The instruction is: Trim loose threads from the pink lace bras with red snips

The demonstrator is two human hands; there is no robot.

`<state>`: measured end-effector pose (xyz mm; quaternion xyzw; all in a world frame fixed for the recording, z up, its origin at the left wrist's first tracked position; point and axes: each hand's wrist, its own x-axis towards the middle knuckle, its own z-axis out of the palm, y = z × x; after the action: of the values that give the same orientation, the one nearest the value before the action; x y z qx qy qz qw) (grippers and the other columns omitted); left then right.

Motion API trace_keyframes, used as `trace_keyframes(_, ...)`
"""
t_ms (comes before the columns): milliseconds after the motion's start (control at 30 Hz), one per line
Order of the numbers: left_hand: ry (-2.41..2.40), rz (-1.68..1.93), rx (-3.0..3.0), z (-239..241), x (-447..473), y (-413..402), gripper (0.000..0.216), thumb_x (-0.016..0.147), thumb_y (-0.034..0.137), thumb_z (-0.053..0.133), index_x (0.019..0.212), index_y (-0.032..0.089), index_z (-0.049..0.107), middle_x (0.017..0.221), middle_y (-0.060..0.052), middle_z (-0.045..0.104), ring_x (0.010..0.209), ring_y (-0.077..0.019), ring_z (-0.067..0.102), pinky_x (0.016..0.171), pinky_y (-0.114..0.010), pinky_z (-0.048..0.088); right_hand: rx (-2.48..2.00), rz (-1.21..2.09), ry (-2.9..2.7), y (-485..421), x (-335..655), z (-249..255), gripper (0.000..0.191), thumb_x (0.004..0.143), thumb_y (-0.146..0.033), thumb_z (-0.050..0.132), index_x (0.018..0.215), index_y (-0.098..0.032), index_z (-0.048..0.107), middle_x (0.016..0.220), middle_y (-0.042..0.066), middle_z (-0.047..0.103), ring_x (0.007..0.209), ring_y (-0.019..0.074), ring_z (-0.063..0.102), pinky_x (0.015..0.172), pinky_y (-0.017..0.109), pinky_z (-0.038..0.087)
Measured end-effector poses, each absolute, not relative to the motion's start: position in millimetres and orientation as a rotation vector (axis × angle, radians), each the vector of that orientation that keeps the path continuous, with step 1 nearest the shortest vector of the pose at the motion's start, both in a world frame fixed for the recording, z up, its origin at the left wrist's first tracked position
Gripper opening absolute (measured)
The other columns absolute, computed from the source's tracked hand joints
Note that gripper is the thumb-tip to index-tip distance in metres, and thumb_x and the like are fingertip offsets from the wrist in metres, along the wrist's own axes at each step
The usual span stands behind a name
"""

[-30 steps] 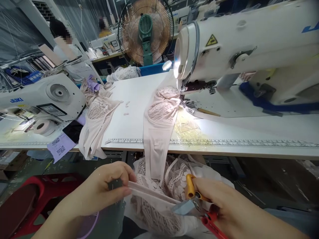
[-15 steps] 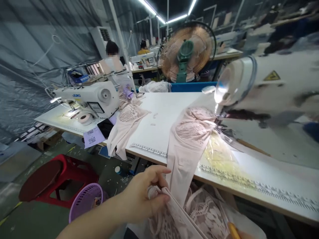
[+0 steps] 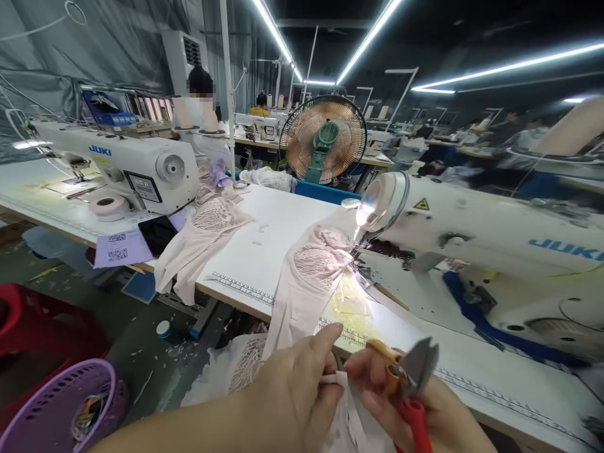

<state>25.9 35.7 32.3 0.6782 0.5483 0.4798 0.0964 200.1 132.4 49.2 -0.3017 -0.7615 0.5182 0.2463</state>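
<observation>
My left hand [image 3: 295,390] pinches a pale pink strap [image 3: 346,418] of a lace bra at the bottom middle of the head view. My right hand [image 3: 415,412] grips orange-and-red scissors [image 3: 406,377], blades raised just right of the strap, touching my left fingers. A pink lace bra [image 3: 309,274] hangs over the table's front edge with its cup under the needle of the white sewing machine [image 3: 472,229]. More lace pieces [image 3: 236,371] lie bunched below the table edge.
The white table [image 3: 268,233] carries a second pink bra [image 3: 202,236], a phone [image 3: 156,234] and a QR-code paper [image 3: 120,248]. Another Juki machine [image 3: 123,167] stands left. A purple basket [image 3: 61,409] and red stool [image 3: 33,324] sit on the floor. A fan [image 3: 323,138] and seated workers are behind.
My view has tilted up and swung right. My right hand with the scissors came back into view and rose beside my left hand, which still pinches the strap.
</observation>
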Motion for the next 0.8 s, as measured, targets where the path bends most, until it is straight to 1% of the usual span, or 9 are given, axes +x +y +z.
trace_keyframes(133,1.586,1.455,2.026,25.2,25.7,37.9,0.075,0.085,0.008,0.048,0.149,0.031,0.017,0.095,-0.005,0.064,0.076,-0.0197,0.063,0.069,-0.032,0.055,-0.792,1.446,-2.041,133.8,183.8,46.8,0.024,0.090,-0.043,0.062,0.078,-0.025,0.053,0.084,0.002,0.059,0.072,0.0190,0.057,0.062,0.030,0.052)
trace_keyframes(267,1.447,1.404,1.671,28.6,22.7,43.0,0.066,0.079,0.010,0.051,0.142,0.020,0.033,0.089,-0.004,0.060,0.075,-0.0173,0.059,0.070,-0.030,0.052,-0.735,1.500,-1.978,131.5,179.1,37.3,0.022,0.091,-0.038,0.061,0.077,-0.026,0.049,0.080,-0.003,0.055,0.065,0.0151,0.051,0.057,0.027,0.046)
trace_keyframes(300,1.417,1.351,1.515,31.8,21.7,44.3,0.060,0.077,0.012,0.053,0.136,0.017,0.040,0.086,-0.003,0.058,0.073,-0.0164,0.057,0.069,-0.029,0.050,-0.711,1.501,-1.958,130.6,178.0,36.4,0.023,0.091,-0.038,0.062,0.077,-0.027,0.047,0.080,-0.003,0.055,0.064,0.0148,0.052,0.055,0.026,0.044)
trace_keyframes(367,1.359,1.223,1.213,38.8,19.8,46.2,0.042,0.073,0.020,0.059,0.114,0.014,0.053,0.081,-0.001,0.055,0.071,-0.0149,0.053,0.066,-0.027,0.047,-0.654,1.431,-1.938,128.8,175.2,34.8,0.025,0.092,-0.040,0.061,0.078,-0.028,0.045,0.079,-0.004,0.056,0.062,0.0143,0.052,0.054,0.026,0.042)
trace_keyframes(433,1.315,1.091,1.016,43.4,18.7,47.1,0.027,0.072,0.032,0.062,0.092,0.014,0.057,0.074,0.000,0.052,0.065,-0.0138,0.049,0.059,-0.025,0.041,-0.576,1.294,-1.935,127.9,172.2,32.1,0.027,0.093,-0.043,0.060,0.078,-0.028,0.043,0.077,-0.003,0.056,0.063,0.0153,0.054,0.055,0.027,0.044)
trace_keyframes(533,1.318,1.021,0.978,42.8,19.4,46.9,0.026,0.073,0.042,0.059,0.073,0.016,0.055,0.062,0.002,0.045,0.056,-0.0126,0.042,0.051,-0.024,0.032,-0.496,1.156,-1.953,129.1,169.8,26.3,0.030,0.095,-0.044,0.058,0.076,-0.028,0.042,0.072,-0.002,0.055,0.066,0.0176,0.057,0.061,0.030,0.048)
trace_keyframes(633,1.381,1.139,1.210,37.8,20.4,46.2,0.029,0.078,0.039,0.052,0.059,0.019,0.044,0.059,0.001,0.043,0.056,-0.0134,0.043,0.052,-0.026,0.030,-0.522,1.182,-1.982,131.7,171.4,23.6,0.031,0.096,-0.044,0.057,0.075,-0.027,0.042,0.072,-0.002,0.055,0.068,0.0176,0.058,0.063,0.030,0.050)
trace_keyframes(733,1.453,1.212,1.550,34.8,19.3,46.4,0.029,0.084,0.031,0.045,0.058,0.020,0.036,0.059,0.000,0.042,0.057,-0.0147,0.045,0.056,-0.028,0.030,-0.609,1.285,-2.001,133.6,175.1,27.0,0.027,0.095,-0.044,0.057,0.077,-0.028,0.045,0.077,-0.002,0.059,0.072,0.0176,0.060,0.058,0.027,0.049)
trace_keyframes(800,1.499,1.199,1.709,33.7,18.3,47.1,0.026,0.085,0.027,0.043,0.061,0.021,0.034,0.059,0.000,0.041,0.056,-0.0146,0.043,0.056,-0.029,0.029,-0.663,1.331,-2.012,134.6,177.3,30.8,0.024,0.093,-0.043,0.060,0.079,-0.029,0.047,0.082,-0.001,0.064,0.076,0.0194,0.062,0.059,0.028,0.051)
